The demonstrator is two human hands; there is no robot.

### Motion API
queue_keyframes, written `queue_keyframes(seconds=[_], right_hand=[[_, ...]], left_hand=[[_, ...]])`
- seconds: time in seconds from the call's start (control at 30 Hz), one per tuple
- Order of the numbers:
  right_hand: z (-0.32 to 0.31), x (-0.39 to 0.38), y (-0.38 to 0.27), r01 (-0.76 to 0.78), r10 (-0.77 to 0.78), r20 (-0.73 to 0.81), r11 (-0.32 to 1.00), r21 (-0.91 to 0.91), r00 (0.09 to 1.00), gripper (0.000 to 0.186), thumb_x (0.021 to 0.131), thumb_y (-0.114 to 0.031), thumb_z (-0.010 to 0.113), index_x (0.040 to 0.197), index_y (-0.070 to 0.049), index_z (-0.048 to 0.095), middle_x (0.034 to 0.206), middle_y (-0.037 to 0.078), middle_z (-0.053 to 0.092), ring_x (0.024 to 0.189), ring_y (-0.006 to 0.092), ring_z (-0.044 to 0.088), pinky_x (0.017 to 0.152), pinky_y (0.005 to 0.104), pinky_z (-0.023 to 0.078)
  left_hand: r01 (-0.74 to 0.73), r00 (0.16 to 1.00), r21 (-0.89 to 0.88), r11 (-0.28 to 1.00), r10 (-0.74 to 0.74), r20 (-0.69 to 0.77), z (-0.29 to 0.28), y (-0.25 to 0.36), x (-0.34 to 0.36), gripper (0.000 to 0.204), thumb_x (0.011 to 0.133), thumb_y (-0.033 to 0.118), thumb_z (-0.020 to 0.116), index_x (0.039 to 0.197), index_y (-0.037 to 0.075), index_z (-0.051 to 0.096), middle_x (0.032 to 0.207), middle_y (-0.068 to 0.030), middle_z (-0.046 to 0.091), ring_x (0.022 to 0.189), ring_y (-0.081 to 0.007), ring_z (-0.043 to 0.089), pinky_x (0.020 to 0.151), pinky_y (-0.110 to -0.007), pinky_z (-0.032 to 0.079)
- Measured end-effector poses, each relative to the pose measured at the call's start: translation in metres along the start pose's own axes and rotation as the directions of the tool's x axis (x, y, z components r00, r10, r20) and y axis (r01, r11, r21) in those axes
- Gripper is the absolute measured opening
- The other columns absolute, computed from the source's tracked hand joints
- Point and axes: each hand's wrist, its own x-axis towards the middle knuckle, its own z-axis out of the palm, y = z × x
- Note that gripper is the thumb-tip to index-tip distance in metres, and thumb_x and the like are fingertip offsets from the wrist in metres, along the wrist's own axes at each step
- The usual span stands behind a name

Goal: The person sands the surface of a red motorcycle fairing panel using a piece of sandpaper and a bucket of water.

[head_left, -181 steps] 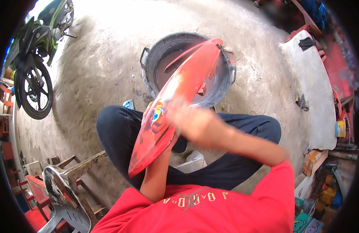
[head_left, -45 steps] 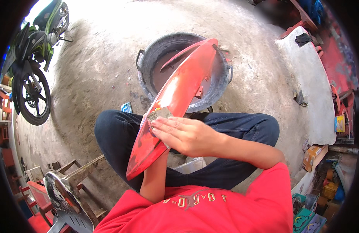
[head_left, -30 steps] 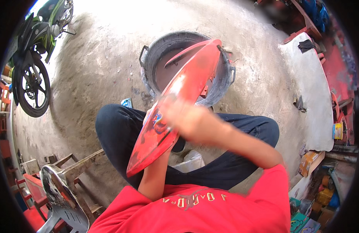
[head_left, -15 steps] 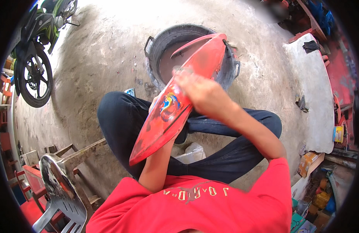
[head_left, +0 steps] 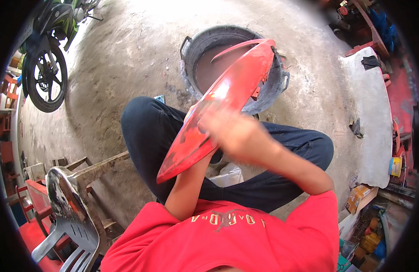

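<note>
A long, pointed red motorcycle body panel (head_left: pixel 239 79) lies slanted across my lap, its far end over a black tub (head_left: pixel 189 68) of murky brownish water. The surface looks wet and shiny, with darker worn patches towards the near tip. From beneath, my left hand (head_left: pixel 190 113) supports the panel; only a bit of it shows at the left edge, and the forearm passes under the near part. On top, about the middle of the panel, rests my right hand (head_left: pixel 230 131), smeared by motion. Anything under its fingers is hidden.
At the far left stands a motorcycle (head_left: pixel 46 72). A broken grey plastic chair (head_left: pixel 76 217) is near my left side. To the right lie a pale flat slab (head_left: pixel 366 122), a cardboard box (head_left: pixel 361 197) and assorted clutter. Clear plastic (head_left: pixel 228 176) sits between my legs.
My right hand has moved along the panel towards me, covering the colourful decal seen before. The panel stays slanted over the tub, and the whole view has shifted slightly.
</note>
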Motion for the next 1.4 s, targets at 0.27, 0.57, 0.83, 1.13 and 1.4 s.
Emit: queue_keyframes(seconds=[0.27, 0.57, 0.83, 1.13, 1.4], right_hand=[[0.0, -0.024, 0.0, -0.17, 0.169, 0.069, 0.985, 0.017, 0.983, 0.049, 0.093, -0.009, 0.058, 0.141, 0.003, 0.06, 0.144, 0.02, 0.063, 0.135, 0.0333, 0.061, 0.113, 0.0466, 0.049], [0.006, -0.035, 0.033, -0.272, 0.27, -0.043, 0.959, -0.073, 0.962, 0.048, 0.091, -0.011, 0.06, 0.137, 0.003, 0.063, 0.14, 0.021, 0.065, 0.128, 0.0343, 0.066, 0.109, 0.0449, 0.053], [0.009, -0.025, 0.024, -0.242, 0.24, -0.055, 0.969, -0.041, 0.969, 0.051, 0.087, -0.008, 0.064, 0.136, 0.006, 0.061, 0.137, 0.021, 0.067, 0.128, 0.0355, 0.066, 0.109, 0.0469, 0.053], [0.001, -0.015, 0.013, -0.178, 0.18, 0.013, 0.978, -0.105, 0.984, 0.049, 0.091, -0.018, 0.061, 0.132, 0.008, 0.063, 0.136, 0.024, 0.067, 0.126, 0.0338, 0.067, 0.11, 0.046, 0.052], [-0.001, -0.023, 0.021, -0.242, 0.246, 0.025, 0.964, -0.11, 0.969, 0.051, 0.09, -0.012, 0.061, 0.137, 0.008, 0.059, 0.136, 0.025, 0.066, 0.126, 0.0358, 0.066, 0.107, 0.0443, 0.054]], left_hand=[[-0.112, 0.906, 0.101, 0.989, 0.06, 0.419, -0.04, -0.004, -0.004, 0.054, 0.112, 0.038, 0.037, 0.157, 0.008, 0.042, 0.16, -0.0174, 0.046, 0.145, -0.027, 0.047, 0.122, -0.043, 0.04], [0.11, 0.904, -0.241, 0.964, 0.004, 0.428, -0.031, -0.01, 0.0, 0.058, 0.112, 0.039, 0.038, 0.16, 0.008, 0.038, 0.162, -0.0186, 0.042, 0.149, -0.0318, 0.042, 0.123, -0.046, 0.038], [0.044, 0.952, -0.269, 0.962, 0.041, 0.303, -0.029, -0.01, -0.008, 0.05, 0.11, 0.036, 0.047, 0.149, 0.005, 0.051, 0.152, -0.0166, 0.054, 0.137, -0.0284, 0.056, 0.117, -0.043, 0.045], [0.069, 0.887, -0.261, 0.963, 0.06, 0.457, -0.036, -0.007, -0.005, 0.057, 0.111, 0.037, 0.042, 0.156, 0.002, 0.041, 0.158, -0.0207, 0.047, 0.143, -0.0351, 0.049, 0.12, -0.046, 0.041], [0.109, 0.876, -0.187, 0.976, -0.005, 0.483, -0.02, -0.004, -0.003, 0.052, 0.113, 0.032, 0.04, 0.158, 0.005, 0.039, 0.164, -0.019, 0.039, 0.149, -0.0322, 0.041, 0.124, -0.049, 0.037]])
